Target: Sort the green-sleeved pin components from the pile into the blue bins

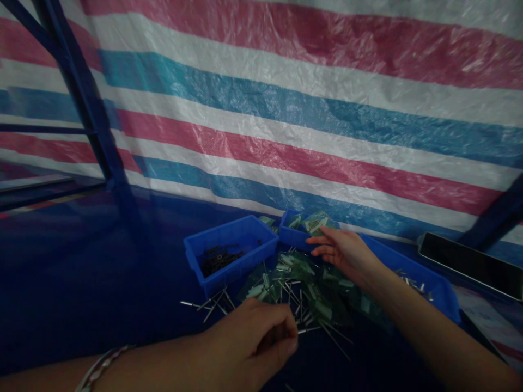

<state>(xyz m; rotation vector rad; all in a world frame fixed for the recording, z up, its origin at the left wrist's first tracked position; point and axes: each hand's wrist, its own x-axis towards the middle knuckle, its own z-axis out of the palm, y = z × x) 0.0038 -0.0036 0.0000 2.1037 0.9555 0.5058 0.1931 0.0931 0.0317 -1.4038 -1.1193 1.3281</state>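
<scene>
A loose pile of small clear-green plastic bags and thin metal pins (298, 286) lies on the dark blue table. My left hand (253, 337) hovers at the pile's near edge with its fingers curled in; whether it holds something small cannot be told. My right hand (343, 250) reaches over the pile's far side, fingers spread, at the edge of a small blue tray (291, 237) filled with more green bags. A bracelet (100, 367) sits on my left wrist.
A blue bin (204, 247) holding dark small screws stands left of the pile. A longer blue tray (443, 291) with metal pins lies under my right forearm. A phone (469, 264) lies at right. A striped tarp (286, 109) and blue frame bars (85, 98) close the back.
</scene>
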